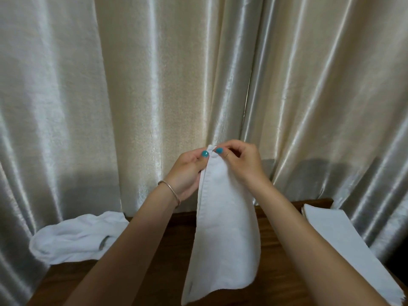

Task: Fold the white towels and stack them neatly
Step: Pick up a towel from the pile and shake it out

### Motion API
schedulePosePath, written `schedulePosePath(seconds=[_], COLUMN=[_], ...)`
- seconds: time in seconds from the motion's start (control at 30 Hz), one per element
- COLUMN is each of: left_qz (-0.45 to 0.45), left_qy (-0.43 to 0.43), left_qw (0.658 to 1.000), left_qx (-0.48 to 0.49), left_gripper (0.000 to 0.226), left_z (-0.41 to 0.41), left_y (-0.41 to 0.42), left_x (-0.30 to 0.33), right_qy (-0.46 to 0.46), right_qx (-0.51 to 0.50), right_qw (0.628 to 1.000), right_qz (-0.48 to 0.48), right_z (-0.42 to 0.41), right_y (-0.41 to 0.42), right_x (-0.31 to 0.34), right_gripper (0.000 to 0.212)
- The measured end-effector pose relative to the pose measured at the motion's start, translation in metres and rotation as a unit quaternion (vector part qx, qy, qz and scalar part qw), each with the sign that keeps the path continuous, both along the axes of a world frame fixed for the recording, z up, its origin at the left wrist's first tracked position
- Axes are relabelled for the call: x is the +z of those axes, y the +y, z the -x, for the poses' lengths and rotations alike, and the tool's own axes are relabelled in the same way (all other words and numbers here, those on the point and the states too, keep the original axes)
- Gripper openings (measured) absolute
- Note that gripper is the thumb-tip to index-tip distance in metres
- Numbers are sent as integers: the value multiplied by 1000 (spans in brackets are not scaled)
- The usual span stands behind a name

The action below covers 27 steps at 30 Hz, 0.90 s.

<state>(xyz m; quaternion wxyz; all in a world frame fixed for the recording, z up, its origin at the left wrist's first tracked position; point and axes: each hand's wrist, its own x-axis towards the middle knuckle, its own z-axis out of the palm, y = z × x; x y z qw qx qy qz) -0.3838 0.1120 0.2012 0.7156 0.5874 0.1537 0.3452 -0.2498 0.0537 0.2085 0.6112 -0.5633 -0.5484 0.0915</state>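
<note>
Curtain (154, 85) fills the view from 9 through 3 o'clock, glossy pleats falling to the table (167, 250), a dark wood top across 6 o'clock. On the table at 4 o'clock lies the stack (335, 235) of folded towels, flat, one edge running off the lower right. At 8 o'clock sits the heap (77, 235), loose white cloth against the curtain foot. Centre, just below the middle, we hold the towel (220, 239) in the air above the table: doubled, long axis near vertical, top edge at 12, free end hanging toward 6 and curling slightly to 5. Both hands are together at the top: left hand (187, 171) pinches the hemmed edge with thumb and fingers, right hand (242, 160) pinches the same top corner just beside it; bracelet (170, 191) on the left wrist. Risks, as we judge them: the two layers look not quite matched at the bottom, so a fold made now would come out skewed. The pinch is narrow, so one layer could slip and the towel drop open. The hanging end could drag on the table and crease when lowered.
</note>
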Motion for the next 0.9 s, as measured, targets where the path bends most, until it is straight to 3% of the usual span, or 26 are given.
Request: schedulePosePath(seconds=[0.23,0.77,0.9], left_qz=[11,-7,-26], left_qy=[-18,-5,-8], left_qw=[1000,998,997], left_qx=[17,61,71], left_gripper=[30,30,38], left_z=[-2,-8,-8], left_y=[-9,-14,-14], left_x=[3,-5,-8], right_qy=[77,199,199], right_qx=[-34,-117,-122], right_qw=[993,952,954], right_qz=[-86,-202,-186], right_z=[5,27,29], right_y=[4,20,25], right_x=[0,-17,-21], right_gripper=[28,39,38])
